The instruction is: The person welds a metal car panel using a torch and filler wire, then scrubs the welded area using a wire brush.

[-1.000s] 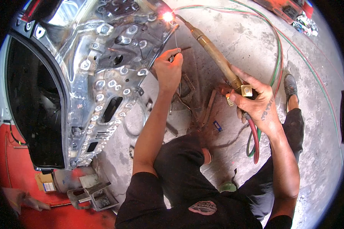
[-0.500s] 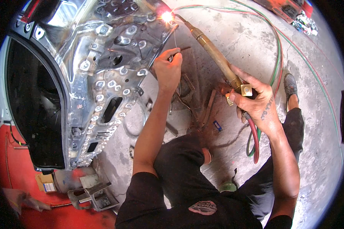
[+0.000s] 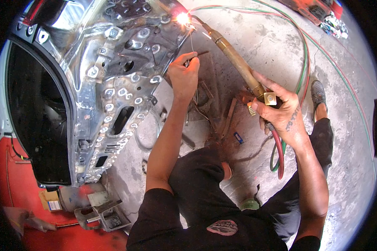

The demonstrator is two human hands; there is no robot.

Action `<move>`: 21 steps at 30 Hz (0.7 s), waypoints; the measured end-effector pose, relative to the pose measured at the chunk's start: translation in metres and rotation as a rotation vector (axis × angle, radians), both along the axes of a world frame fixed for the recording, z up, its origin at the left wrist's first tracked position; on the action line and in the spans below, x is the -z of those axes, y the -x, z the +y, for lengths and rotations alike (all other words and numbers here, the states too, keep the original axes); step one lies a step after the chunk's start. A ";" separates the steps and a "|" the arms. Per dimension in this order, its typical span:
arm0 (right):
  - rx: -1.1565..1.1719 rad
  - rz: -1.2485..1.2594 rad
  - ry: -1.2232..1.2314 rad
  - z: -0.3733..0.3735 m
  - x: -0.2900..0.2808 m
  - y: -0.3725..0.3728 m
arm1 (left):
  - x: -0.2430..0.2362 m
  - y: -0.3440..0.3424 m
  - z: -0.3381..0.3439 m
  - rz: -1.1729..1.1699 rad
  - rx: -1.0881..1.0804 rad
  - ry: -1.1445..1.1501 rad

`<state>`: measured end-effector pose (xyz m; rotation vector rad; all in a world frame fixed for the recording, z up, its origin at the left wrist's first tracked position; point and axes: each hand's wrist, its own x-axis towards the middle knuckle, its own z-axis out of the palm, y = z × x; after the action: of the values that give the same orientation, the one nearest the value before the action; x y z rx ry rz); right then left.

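- Brass torch [image 3: 238,67]: one, gripped in your right hand [image 3: 280,113].
- Your left hand [image 3: 184,75] pinches one filler rod [image 3: 191,42].
- Two hoses [image 3: 299,75] trail over the concrete floor [image 3: 356,167].

Black tee [image 3: 184,217], black trousers, tattooed right wrist.

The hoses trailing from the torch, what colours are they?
The hoses are red and green, seen in the head view.

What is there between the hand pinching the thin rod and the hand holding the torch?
In the head view, between the left hand and right hand lie rusty metal scraps on the concrete floor.
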<state>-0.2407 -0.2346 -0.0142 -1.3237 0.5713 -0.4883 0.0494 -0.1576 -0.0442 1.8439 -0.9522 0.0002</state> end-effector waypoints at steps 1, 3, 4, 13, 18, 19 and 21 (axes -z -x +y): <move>0.000 -0.003 0.011 0.000 0.000 0.000 | 0.000 0.000 0.000 0.007 -0.003 -0.001; 0.001 -0.006 0.021 0.000 0.000 0.000 | 0.001 -0.001 0.001 0.014 -0.005 -0.003; -0.005 -0.005 0.009 0.000 0.000 0.000 | 0.001 -0.001 0.001 0.011 -0.003 0.003; 0.008 -0.027 -0.032 0.001 -0.003 0.001 | 0.002 -0.001 0.000 0.003 0.007 0.016; 0.007 -0.022 -0.037 -0.001 -0.001 0.002 | 0.002 -0.001 0.001 0.046 0.025 0.014; 0.007 -0.021 -0.035 -0.001 -0.001 0.001 | 0.002 -0.001 0.001 0.036 0.024 0.014; 0.007 -0.019 -0.033 -0.001 -0.002 0.002 | 0.002 -0.001 0.001 0.026 0.023 0.014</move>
<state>-0.2425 -0.2360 -0.0122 -1.2844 0.5665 -0.4949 0.0500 -0.1567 -0.0458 1.8164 -0.9532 -0.0307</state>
